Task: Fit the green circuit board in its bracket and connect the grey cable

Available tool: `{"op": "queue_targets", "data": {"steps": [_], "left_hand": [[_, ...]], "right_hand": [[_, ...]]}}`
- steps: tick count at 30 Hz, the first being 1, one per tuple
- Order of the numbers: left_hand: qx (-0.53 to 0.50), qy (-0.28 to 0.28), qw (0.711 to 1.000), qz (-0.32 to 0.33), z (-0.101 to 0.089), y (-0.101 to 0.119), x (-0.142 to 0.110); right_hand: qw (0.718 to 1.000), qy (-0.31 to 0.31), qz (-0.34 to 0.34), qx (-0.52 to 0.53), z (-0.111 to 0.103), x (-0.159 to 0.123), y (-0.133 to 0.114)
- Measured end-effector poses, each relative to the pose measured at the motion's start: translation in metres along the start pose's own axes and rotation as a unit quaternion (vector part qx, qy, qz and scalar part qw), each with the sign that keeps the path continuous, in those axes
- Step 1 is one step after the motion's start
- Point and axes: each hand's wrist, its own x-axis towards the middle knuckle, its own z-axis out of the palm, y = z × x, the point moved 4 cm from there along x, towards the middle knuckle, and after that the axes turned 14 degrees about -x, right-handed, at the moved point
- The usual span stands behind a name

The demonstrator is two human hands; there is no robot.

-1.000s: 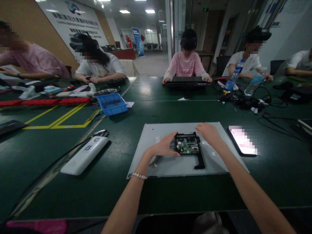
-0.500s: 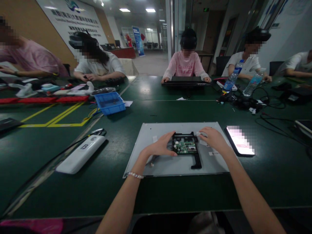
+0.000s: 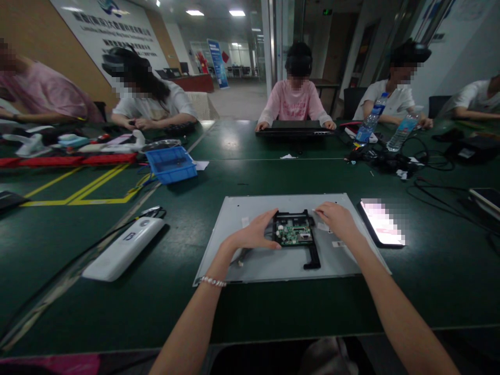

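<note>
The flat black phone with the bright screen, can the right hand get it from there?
Probably yes: the bare right hand is just left of the phone, over the flat grey panel, and nothing seems to stand between them.

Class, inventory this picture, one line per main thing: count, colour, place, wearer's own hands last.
table: 1, dark green, across the view
flat panel: 1, pale grey, on the table
frame: 1, black, on the panel
circuit board: 1, green, within the frame
phone: 1, black-edged, right of the panel
oblong device: 1, white, left of the panel
basket: 1, blue, beyond that device
bottles: 2, clear with blue labels, far right
co-workers: 5, pink or white tops, across the table
banner: 1, blue, background
bracelet: 1, pale, left wrist
left hand: 1, bare, frame's left side
right hand: 1, bare, near frame's upper right
</note>
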Motion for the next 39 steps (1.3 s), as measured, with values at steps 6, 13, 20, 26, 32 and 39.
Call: {"op": "queue_targets", "data": {"steps": [6,13,20,26,32,39], "left_hand": [[0.002,0.002,1.000,0.001,0.001,-0.002,0.001],[0.017,0.006,1.000,0.014,0.002,-0.006,0.002],[0.015,0.008,1.000,0.006,0.003,-0.007,0.001],[0.018,0.011,1.000,0.022,0.002,-0.008,0.001],[0.015,0.008,1.000,0.016,0.003,-0.006,0.001],[0.003,0.013,1.000,0.020,0.003,-0.007,0.002]], "right_hand": [[0.997,0.071,-0.001,0.044,-0.010,0.012,-0.019],[0.996,0.024,-0.088,0.020,-0.009,0.041,-0.068],[0.994,-0.028,-0.091,0.060,0.003,0.044,-0.085],[0.994,-0.033,-0.071,0.081,0.008,0.046,-0.083],[0.992,-0.031,-0.075,0.096,0.008,0.046,-0.084],[0.990,-0.023,-0.069,0.117,0.013,0.047,-0.083]]}}
